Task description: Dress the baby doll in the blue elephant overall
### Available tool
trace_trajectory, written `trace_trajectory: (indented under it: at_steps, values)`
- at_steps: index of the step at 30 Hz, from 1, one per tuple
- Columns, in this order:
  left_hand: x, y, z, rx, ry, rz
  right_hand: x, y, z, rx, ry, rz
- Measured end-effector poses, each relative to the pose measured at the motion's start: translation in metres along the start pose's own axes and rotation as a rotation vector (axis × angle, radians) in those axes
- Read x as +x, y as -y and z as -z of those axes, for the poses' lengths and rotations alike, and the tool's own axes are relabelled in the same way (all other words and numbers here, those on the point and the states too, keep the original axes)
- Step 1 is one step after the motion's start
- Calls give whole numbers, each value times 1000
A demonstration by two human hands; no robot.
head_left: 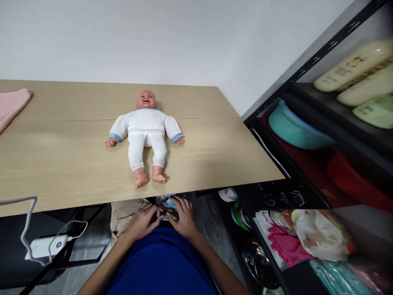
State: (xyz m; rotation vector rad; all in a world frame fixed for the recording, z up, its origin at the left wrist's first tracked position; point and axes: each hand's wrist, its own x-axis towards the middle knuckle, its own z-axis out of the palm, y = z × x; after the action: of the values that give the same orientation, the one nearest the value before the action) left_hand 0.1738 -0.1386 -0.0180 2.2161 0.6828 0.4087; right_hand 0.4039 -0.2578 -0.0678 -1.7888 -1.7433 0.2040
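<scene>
A baby doll (146, 125) lies on its back on the wooden table (221, 151), head toward the wall and feet toward me. It wears a white top and white trousers, with blue cuffs. Below the table's front edge, my left hand (144, 221) rests at my waist by the hem of my blue shirt, fingers loosely bent and thumb apart. My right hand (183, 215) lies beside it with its fingers spread. Neither hand touches the doll, and I see nothing held in either. The space between my hands is dark, with small details unclear.
Pink cloth (14, 106) lies at the table's left end. A white device (47, 247) with cables sits lower left. On the right, a dark shelf holds bottles (353, 67), a turquoise basin (296, 127), a red basin (356, 180) and packaged items (321, 233).
</scene>
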Motion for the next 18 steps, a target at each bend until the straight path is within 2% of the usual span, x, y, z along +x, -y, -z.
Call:
trace_trajectory:
  at_steps: [2, 5, 9, 12, 14, 16, 18]
  values:
    - [9, 13, -8, -101, 40, 155, 4, -8, -10, -24, 86, -79]
    - [16, 34, -17, -166, -25, 264, 11, -16, -11, -30, 198, -65]
    - [16, 52, -30, -200, -109, 382, 7, -11, 10, 75, 199, 123]
    - [18, 56, -44, -405, -145, 490, -8, -6, 24, 182, 167, 334]
    - [21, 58, -52, -583, -179, 531, -20, -11, 28, 205, 166, 406]
    - [25, 60, -58, -706, -218, 551, -31, -27, 27, 209, 161, 344]
    - [29, 63, -62, -746, -264, 586, -38, -51, 22, 222, 110, 150]
